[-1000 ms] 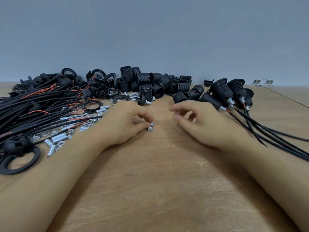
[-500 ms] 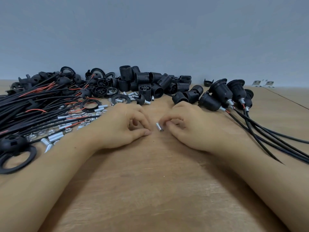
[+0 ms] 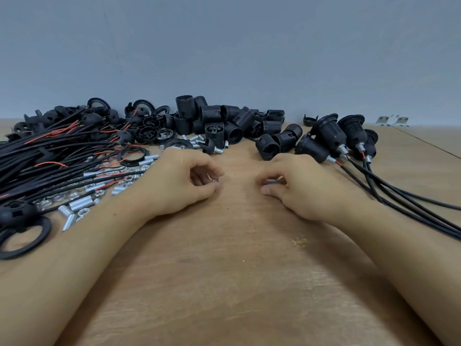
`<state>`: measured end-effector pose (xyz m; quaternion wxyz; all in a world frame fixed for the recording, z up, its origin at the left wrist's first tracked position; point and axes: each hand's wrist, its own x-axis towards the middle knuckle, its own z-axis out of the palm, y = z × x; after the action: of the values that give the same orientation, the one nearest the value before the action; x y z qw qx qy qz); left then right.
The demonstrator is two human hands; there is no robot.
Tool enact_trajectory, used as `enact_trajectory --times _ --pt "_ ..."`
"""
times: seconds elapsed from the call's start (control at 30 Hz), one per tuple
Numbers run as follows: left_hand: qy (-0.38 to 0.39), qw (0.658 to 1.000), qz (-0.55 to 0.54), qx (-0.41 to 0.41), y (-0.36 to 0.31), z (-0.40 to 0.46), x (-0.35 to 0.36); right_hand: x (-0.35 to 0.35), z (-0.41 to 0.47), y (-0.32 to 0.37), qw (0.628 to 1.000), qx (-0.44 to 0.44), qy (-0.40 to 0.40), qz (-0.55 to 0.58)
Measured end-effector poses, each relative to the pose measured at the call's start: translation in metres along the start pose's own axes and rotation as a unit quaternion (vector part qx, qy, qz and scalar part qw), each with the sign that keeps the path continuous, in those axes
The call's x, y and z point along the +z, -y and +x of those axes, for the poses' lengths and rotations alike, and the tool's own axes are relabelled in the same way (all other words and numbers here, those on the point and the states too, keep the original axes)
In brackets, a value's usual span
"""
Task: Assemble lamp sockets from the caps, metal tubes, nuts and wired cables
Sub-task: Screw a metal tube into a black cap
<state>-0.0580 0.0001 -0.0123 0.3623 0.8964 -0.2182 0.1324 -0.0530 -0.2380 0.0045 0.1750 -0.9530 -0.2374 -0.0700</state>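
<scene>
My left hand [image 3: 184, 181] pinches a small metal nut [image 3: 215, 180] between thumb and forefinger, just above the wooden table [image 3: 224, 270]. A short gap away, my right hand [image 3: 309, 186] pinches a short metal tube [image 3: 272, 181] lying level, its end pointing toward the nut. Loose tubes and nuts [image 3: 79, 203] lie to the left beside a bundle of black wired cables [image 3: 50, 156]. Black threaded socket bodies and caps [image 3: 224, 123] are piled at the back.
Assembled sockets with cables [image 3: 334, 138] lie at the right, their black leads running off the right edge. Black rings [image 3: 22, 236] sit at the near left. A grey wall rises behind the table. Small metal brackets [image 3: 391, 120] lie far right.
The left hand picked up the nut from the table. The right hand took hold of a tube, then the two hands drew slightly apart, each keeping its part.
</scene>
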Motion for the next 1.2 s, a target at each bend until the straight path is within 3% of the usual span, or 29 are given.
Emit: enact_trajectory --times 0.2,0.4,0.53,0.67,0.77,0.9,0.97,1.2 --pt "-0.013 0.994 -0.099 -0.034 -0.005 0.0 0.004 -0.002 0.004 0.002 0.998 0.019 -0.001 -0.055" --pt "0.019 0.995 -0.092 -0.044 -0.006 0.0 0.004 -0.007 0.003 -0.003 0.997 0.059 -0.026 -0.042" --pt "0.002 0.993 -0.111 -0.04 -0.008 -0.001 0.008 -0.004 0.004 -0.006 0.997 0.063 -0.037 -0.031" --pt "-0.008 0.981 -0.19 -0.045 -0.016 -0.003 0.018 -0.002 0.004 -0.003 0.982 0.051 -0.102 0.149" --pt "-0.021 0.964 -0.259 -0.054 -0.02 -0.002 0.021 -0.001 0.002 0.005 0.915 0.049 -0.096 0.388" --pt "-0.058 0.936 -0.34 -0.071 -0.021 0.001 0.02 0.003 0.001 0.012 0.826 0.044 -0.083 0.556" --pt "-0.072 0.926 -0.363 -0.078 -0.021 0.003 0.021 0.005 0.002 0.014 0.801 0.048 -0.066 0.593" --pt "-0.071 0.901 -0.415 -0.104 -0.015 0.007 0.021 0.01 0.002 0.014 0.821 0.068 -0.068 0.563"
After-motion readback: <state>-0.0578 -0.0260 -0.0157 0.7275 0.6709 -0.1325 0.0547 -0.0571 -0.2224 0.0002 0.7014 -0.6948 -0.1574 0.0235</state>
